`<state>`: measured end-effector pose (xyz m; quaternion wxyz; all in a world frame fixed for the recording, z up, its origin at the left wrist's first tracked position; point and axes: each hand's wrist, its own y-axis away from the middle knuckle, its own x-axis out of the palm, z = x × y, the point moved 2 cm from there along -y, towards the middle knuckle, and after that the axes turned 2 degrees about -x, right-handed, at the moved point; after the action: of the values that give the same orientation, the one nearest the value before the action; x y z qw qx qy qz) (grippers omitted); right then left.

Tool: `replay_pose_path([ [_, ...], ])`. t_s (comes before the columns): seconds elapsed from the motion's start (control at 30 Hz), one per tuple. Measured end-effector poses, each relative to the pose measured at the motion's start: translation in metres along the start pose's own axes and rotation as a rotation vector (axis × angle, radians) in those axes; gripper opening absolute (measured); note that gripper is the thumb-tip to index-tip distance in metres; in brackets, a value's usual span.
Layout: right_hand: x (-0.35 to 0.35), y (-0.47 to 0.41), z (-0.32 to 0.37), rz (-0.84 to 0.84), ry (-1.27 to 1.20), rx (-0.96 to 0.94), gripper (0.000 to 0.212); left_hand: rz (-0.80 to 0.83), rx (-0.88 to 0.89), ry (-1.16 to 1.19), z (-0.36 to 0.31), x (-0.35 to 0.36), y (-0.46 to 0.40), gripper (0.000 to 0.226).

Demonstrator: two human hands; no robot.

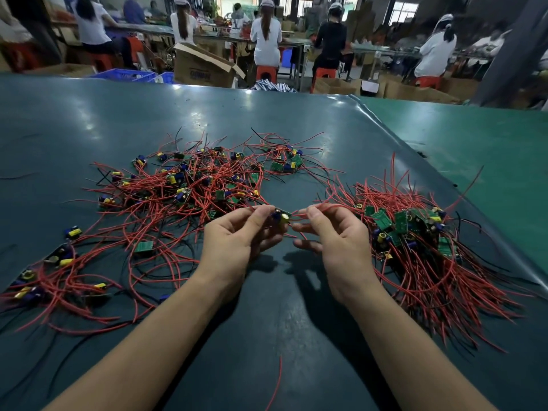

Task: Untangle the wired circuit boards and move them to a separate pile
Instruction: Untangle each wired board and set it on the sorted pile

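Pinched between both hands: one circuit board [280,216] with its red leads [299,215], raised above the table [281,307] between the two piles.

Left hand [237,238] curls thumb and fingers round the board at its capacitor end; right hand [335,235] pinches the leads just beside it, other fingers loosely spread. Tangled heap [184,185] lies to the left, sorted pile [415,232] to the right with its wires combed roughly one way. Board looks light and rigid, with upright capacitors (likely the fragile part, along with the solder joints where leads meet board). Leads look thin, soft and springy, apt to snag on neighbours. Best hold, I judge: board edges in one hand, leads near their roots in the other, drawing them out gently rather than yanking.
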<state>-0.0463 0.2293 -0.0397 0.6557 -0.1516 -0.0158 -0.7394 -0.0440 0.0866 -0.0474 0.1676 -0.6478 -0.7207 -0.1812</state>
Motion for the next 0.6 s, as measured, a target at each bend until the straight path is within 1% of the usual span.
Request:
replay_pose_path([
  [0.03, 0.0, -0.0002, -0.0011, -0.029, -0.072, 0.049, 0.007, 0.0, -0.018, 0.036, -0.0004, -0.0002, -0.0001, 0.01],
  [0.1, 0.0003, -0.0001, -0.0023, -0.053, -0.167, 0.12, 0.01, 0.043, -0.019, 0.037, -0.0012, 0.0006, 0.0007, 0.009],
  [0.17, 0.0015, -0.0002, -0.0021, -0.05, -0.211, 0.148, 0.012, 0.082, 0.019, -0.032, -0.0011, 0.001, 0.0016, 0.022],
  [0.23, 0.0011, -0.0002, -0.0013, -0.038, -0.249, 0.175, 0.013, 0.07, 0.098, -0.161, -0.0013, 0.0005, 0.0014, 0.024],
  [0.3, 0.0008, 0.0009, -0.0024, -0.021, -0.232, 0.262, 0.014, 0.056, 0.2, -0.308, -0.0005, 0.0, 0.0019, 0.021],
  [0.4, 0.0027, 0.0049, -0.0063, 0.006, -0.174, 0.406, 0.017, 0.091, 0.324, -0.506, 0.0015, -0.0003, 0.0049, 0.024],
  [0.5, 0.0011, 0.0049, -0.0056, 0.011, -0.169, 0.427, 0.01, 0.15, 0.42, -0.604, 0.0019, -0.0001, 0.0073, 0.026],
  [0.57, -0.0016, 0.0046, -0.0024, 0.019, -0.116, 0.414, 0.004, 0.164, 0.433, -0.613, 0.0017, -0.0001, 0.0069, 0.024],
  [0.6, -0.0029, 0.0044, -0.0014, 0.024, -0.083, 0.408, 0.007, 0.159, 0.434, -0.621, 0.0015, 0.0002, 0.0069, 0.023],
])
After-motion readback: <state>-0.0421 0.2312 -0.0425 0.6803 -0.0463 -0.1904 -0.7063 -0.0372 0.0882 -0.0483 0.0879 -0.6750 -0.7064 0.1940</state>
